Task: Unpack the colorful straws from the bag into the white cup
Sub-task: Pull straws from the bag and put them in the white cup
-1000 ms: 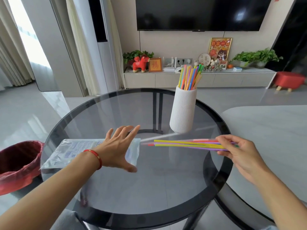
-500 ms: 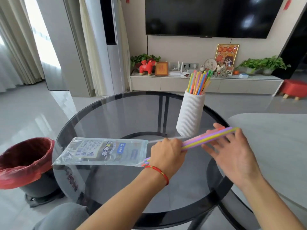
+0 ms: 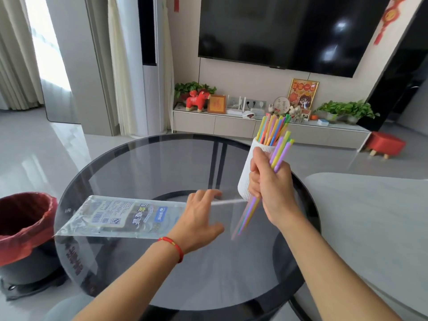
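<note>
Your right hand point(image 3: 269, 181) is closed in a fist around a bundle of thin pastel plastic straws point(image 3: 279, 156), purple, yellow and green, gripped near the middle and held steeply tilted. Their upper ends stick up just beside the rim of the tall ribbed white cup point(image 3: 246, 174); the lower ends are blurred and hang above the round smoked-glass table with a black rim point(image 3: 129, 269). The cup stands on the far right part of that table, partly behind your fist, and already holds a cluster of colourful straws point(image 3: 272, 129) leaning out of its mouth. Your left hand point(image 3: 200, 218), with a red cord bracelet point(image 3: 174, 247) at the wrist, holds nothing; its fingers are loosely spread over the right end of the flat clear plastic bag with a printed label point(image 3: 115, 216), which lies on the table's left side.
</note>
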A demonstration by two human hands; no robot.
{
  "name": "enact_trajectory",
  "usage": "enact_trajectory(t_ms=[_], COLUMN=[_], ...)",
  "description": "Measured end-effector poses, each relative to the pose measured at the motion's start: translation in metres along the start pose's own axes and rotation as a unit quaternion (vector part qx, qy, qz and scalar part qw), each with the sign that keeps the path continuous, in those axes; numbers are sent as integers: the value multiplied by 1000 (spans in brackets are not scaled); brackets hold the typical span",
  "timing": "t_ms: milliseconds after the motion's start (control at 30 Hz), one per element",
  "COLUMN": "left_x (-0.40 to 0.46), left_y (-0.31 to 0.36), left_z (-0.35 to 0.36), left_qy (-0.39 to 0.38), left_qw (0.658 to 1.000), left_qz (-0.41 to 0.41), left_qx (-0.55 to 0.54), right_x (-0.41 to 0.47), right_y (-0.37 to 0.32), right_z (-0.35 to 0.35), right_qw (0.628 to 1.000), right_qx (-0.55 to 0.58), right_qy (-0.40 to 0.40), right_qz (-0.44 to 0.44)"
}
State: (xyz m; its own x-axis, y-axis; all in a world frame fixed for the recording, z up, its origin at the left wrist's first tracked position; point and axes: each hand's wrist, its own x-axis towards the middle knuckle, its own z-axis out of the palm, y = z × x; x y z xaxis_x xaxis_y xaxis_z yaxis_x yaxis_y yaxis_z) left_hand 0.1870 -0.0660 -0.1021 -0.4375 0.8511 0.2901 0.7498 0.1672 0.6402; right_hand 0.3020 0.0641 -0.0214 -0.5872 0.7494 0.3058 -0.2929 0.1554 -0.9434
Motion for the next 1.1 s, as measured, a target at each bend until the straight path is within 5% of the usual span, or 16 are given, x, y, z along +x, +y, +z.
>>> enact_trajectory(t_ms=[167, 500, 800, 1100], left_x=[-13, -12, -9, -12], left_y=[-29, -35, -39, -37], left_z=[0, -2, -4, -1], left_qy=[61, 73, 111, 113], left_qw=[997, 995, 992, 992], left_qz=[-39, 18, 2, -4], left_qx=[27, 63, 54, 57], right_x=[-17, -11, 68, 117], right_y=[53, 62, -53, -84], right_z=[5, 5, -25, -40], right_qw=[995, 994, 952, 949], right_qx=[-33, -95, 205, 137], right_qy=[40, 30, 222, 266], right_qz=[87, 54, -54, -104])
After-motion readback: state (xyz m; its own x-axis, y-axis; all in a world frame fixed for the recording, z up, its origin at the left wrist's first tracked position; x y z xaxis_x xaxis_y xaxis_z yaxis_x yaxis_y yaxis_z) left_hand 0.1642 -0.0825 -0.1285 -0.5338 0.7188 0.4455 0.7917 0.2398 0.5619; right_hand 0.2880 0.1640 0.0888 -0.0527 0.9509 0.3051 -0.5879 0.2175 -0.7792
